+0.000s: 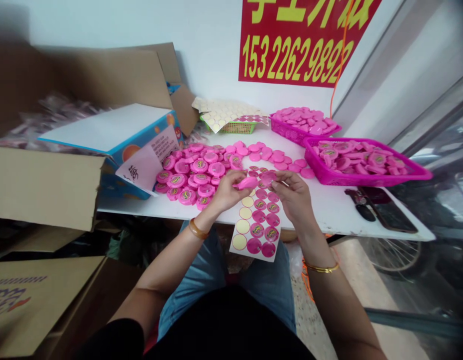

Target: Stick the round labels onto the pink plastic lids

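Pinched in my left hand [230, 190] is a round pink plastic case [248, 183], tilted over the table. The fingers of my right hand [292, 191] grip the edge of a round pink sticker [268, 178], close beside the case. Below both hands lies a sticker sheet [257, 220] that hangs over the table's front edge. Its left column shows several bare cream circles, while the other columns carry pink round stickers. To the left of my left hand is a heap of pink cases with labels [194, 172]. Unlabelled pink cases [276, 155] lie behind my hands.
Two magenta baskets [370, 181] of pink cases stand at the right. A green basket [235, 128] with sticker sheets is at the back. Phone [394, 215] and keys [361, 202] lie front right. An open carton [47, 182] and a blue box [141, 155] stand left.
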A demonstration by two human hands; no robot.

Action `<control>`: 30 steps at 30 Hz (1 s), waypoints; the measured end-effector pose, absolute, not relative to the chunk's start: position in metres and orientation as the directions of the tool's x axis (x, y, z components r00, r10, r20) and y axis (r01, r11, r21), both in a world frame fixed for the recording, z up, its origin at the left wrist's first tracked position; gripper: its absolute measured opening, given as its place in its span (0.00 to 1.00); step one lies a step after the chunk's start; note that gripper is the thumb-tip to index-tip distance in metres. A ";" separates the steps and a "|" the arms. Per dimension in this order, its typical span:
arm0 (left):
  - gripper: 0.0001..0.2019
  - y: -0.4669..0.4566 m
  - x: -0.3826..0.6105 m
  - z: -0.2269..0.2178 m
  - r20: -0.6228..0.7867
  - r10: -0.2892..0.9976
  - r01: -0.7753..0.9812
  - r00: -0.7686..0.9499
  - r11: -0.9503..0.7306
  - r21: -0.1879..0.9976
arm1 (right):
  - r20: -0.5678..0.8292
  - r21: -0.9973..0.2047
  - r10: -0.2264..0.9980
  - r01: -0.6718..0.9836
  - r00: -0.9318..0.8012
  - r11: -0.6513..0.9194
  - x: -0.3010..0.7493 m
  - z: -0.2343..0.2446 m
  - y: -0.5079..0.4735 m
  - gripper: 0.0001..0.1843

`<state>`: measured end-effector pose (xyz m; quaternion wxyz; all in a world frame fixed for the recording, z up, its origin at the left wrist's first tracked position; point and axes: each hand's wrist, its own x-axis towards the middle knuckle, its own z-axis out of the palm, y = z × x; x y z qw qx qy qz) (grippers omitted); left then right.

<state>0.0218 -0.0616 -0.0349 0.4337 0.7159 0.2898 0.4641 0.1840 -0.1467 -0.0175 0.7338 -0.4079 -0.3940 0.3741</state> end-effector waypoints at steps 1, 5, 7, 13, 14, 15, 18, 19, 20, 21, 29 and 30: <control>0.13 -0.061 0.021 -0.034 0.388 0.832 -0.052 0.396 -0.401 0.915 | 0.264 -0.907 0.872 -0.202 0.412 0.371 0.184 -0.018 -0.147 0.14; 0.16 -0.061 0.019 -0.033 0.281 0.851 -0.245 0.444 -0.186 0.951 | 0.230 -0.948 0.876 -0.105 0.424 0.300 0.185 -0.018 -0.148 0.17; 0.15 -0.062 0.017 -0.032 0.272 0.848 -0.255 0.454 -0.169 0.952 | 0.226 -0.954 0.870 -0.082 0.438 0.289 0.187 -0.020 -0.148 0.25; 0.13 -0.065 0.018 -0.035 0.038 0.873 -0.370 0.486 0.166 0.914 | 0.156 -0.969 0.890 -0.110 0.428 0.223 0.196 -0.028 -0.144 0.20; 0.13 -0.066 0.020 -0.037 -0.020 0.858 -0.395 0.513 0.257 0.882 | 0.145 -0.967 0.898 -0.131 0.416 0.217 0.197 -0.029 -0.144 0.16; 0.12 -0.067 0.021 -0.038 -0.067 0.841 -0.414 0.536 0.331 0.848 | 0.137 -0.963 0.902 -0.159 0.409 0.218 0.197 -0.029 -0.144 0.14; 0.08 -0.070 0.027 -0.040 -0.146 0.819 -0.471 0.556 0.455 0.756 | 0.104 -0.940 0.902 -0.256 0.418 0.227 0.198 -0.029 -0.145 0.13; 0.06 -0.071 0.028 -0.041 -0.163 0.816 -0.492 0.555 0.480 0.726 | 0.093 -0.934 0.901 -0.277 0.424 0.227 0.198 -0.029 -0.145 0.14; 0.05 -0.072 0.029 -0.041 -0.184 0.812 -0.509 0.554 0.505 0.697 | 0.082 -0.932 0.900 -0.288 0.428 0.222 0.198 -0.028 -0.146 0.14; 0.06 -0.072 0.030 -0.041 -0.206 0.806 -0.519 0.555 0.529 0.671 | 0.072 -0.933 0.900 -0.289 0.430 0.213 0.199 -0.028 -0.146 0.14; 0.18 -0.067 0.022 -0.046 -0.263 0.701 -0.457 0.662 0.657 0.600 | 0.071 -0.967 0.934 -0.205 0.349 0.151 0.201 -0.029 -0.144 0.12; 0.17 -0.068 0.021 -0.046 -0.248 0.688 -0.453 0.682 0.664 0.595 | 0.069 -0.968 0.939 -0.206 0.338 0.145 0.200 -0.029 -0.144 0.12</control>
